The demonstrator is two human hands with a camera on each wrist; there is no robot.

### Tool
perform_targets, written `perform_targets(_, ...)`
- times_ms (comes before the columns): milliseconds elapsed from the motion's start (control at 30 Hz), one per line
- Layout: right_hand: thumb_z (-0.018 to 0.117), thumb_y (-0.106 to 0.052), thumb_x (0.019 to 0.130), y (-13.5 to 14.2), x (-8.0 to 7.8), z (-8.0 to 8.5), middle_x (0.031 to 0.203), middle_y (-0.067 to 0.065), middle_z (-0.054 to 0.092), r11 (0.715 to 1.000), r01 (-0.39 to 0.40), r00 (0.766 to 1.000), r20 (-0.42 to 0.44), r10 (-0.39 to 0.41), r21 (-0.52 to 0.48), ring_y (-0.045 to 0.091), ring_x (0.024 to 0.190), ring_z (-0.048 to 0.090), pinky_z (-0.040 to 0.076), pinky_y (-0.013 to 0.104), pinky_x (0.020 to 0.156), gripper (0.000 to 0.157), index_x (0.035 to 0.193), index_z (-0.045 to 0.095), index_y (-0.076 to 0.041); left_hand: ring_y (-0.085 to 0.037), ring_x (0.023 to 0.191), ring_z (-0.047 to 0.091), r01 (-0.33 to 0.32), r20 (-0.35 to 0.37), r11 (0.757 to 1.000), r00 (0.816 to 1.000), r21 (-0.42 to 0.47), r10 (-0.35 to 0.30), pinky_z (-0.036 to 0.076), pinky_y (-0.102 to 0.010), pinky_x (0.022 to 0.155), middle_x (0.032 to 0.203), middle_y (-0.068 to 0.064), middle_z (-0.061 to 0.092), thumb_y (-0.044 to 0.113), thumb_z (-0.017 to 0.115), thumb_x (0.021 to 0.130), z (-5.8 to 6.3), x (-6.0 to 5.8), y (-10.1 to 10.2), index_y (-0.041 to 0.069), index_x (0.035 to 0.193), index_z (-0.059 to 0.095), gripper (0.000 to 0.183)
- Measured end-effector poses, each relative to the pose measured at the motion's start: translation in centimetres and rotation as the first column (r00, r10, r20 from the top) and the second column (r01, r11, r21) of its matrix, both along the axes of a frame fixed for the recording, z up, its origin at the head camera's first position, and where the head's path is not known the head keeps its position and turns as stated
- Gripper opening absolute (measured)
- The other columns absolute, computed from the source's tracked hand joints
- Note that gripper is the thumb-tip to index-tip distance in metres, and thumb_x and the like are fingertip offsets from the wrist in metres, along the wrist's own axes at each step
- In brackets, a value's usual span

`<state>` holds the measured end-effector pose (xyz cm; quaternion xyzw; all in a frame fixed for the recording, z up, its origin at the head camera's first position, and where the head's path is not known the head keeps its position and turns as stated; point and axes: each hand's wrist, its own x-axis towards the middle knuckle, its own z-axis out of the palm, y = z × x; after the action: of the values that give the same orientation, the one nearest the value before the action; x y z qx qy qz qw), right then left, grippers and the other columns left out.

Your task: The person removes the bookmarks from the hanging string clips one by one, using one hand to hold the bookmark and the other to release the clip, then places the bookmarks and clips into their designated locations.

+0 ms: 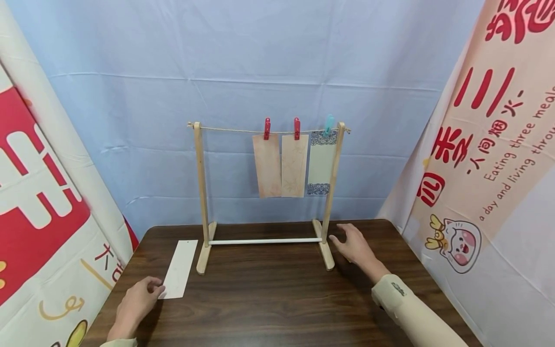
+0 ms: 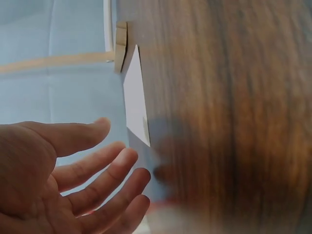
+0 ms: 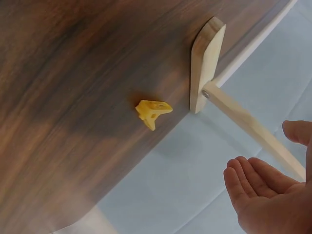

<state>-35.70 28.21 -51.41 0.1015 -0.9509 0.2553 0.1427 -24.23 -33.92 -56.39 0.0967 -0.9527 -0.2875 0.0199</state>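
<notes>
A blank white card [image 1: 179, 270] lies flat on the dark wooden table, left of a wooden rack [image 1: 201, 185]. My left hand [image 1: 138, 301] is right by the card's near corner, fingers loosely bent; the left wrist view shows its thumb and fingers spread with nothing between them. Beside the rack's right foot [image 1: 326, 255] is my right hand [image 1: 356, 246], thumb apart from the fingers and nothing in its grasp. In the right wrist view a yellow clothespin [image 3: 152, 113] lies on the table near that foot; the hand hides it in the head view.
A string [image 1: 234, 129] spans the rack's posts. From it hang two pinkish cards [image 1: 268, 168] on red clothespins [image 1: 267, 129] and a blue-patterned card [image 1: 322, 164] on a teal clothespin [image 1: 328, 125]. A white bar [image 1: 264, 241] joins the feet. Cloth backdrops surround the table.
</notes>
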Motion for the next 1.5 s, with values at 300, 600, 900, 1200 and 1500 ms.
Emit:
perform_targets(300,0.073,-0.025,0.103,-0.4,0.0,0.2,0.139,0.031,0.062,1.000,-0.016,1.000,-0.024,0.016,-0.007,0.052,0.131,0.057,0.047,0.065,0.108,0.054,0.142,0.061,0.010,-0.042,0.104,0.072,0.029,-0.055,0.999,0.998,0.017,-0.028,0.056,-0.060,0.076,0.111,-0.016,0.077,0.031,0.073,0.102,0.4,-0.3,0.9,0.000,0.126,0.071,0.039)
perform_targets(600,0.075,-0.023,0.102,-0.9,0.2,0.7,0.138,0.031,0.063,1.000,-0.024,0.999,-0.042,0.024,0.001,0.052,0.129,0.059,0.047,0.065,0.108,0.053,0.140,0.062,0.011,-0.053,0.125,0.064,0.055,-0.071,0.998,0.996,0.016,-0.054,0.049,-0.071,0.097,0.131,-0.028,0.071,0.036,0.071,0.105,1.1,-0.5,2.2,-0.003,0.137,0.065,0.052)
perform_targets(900,0.075,-0.024,0.103,-1.4,0.5,1.4,0.138,0.031,0.063,0.999,-0.044,0.999,-0.024,0.044,-0.010,0.051,0.128,0.060,0.049,0.064,0.107,0.054,0.143,0.061,0.010,-0.049,0.125,0.065,0.105,-0.147,0.994,0.984,0.033,-0.099,0.050,-0.066,0.103,0.134,-0.031,0.068,0.027,0.073,0.105,1.5,-0.7,3.3,-0.007,0.140,0.063,0.050)
perform_targets(1200,0.075,-0.024,0.104,-1.9,0.5,2.1,0.140,0.028,0.063,0.999,-0.050,0.999,-0.010,0.050,0.000,0.049,0.129,0.059,0.050,0.064,0.105,0.055,0.146,0.059,0.007,-0.050,0.129,0.062,0.148,-0.200,0.988,0.970,0.034,-0.139,0.049,-0.065,0.105,0.141,-0.030,0.065,0.028,0.075,0.104,2.2,-0.9,4.3,-0.007,0.143,0.061,0.054)
perform_targets(1500,0.074,-0.024,0.104,-2.2,0.6,2.8,0.139,0.028,0.064,0.998,-0.068,0.997,-0.024,0.068,0.006,0.048,0.129,0.060,0.050,0.064,0.105,0.055,0.147,0.059,0.007,-0.049,0.131,0.062,0.156,-0.240,0.986,0.961,0.053,-0.139,0.049,-0.063,0.107,0.142,-0.030,0.065,0.030,0.072,0.106,2.8,-1.1,5.5,-0.007,0.144,0.061,0.054)
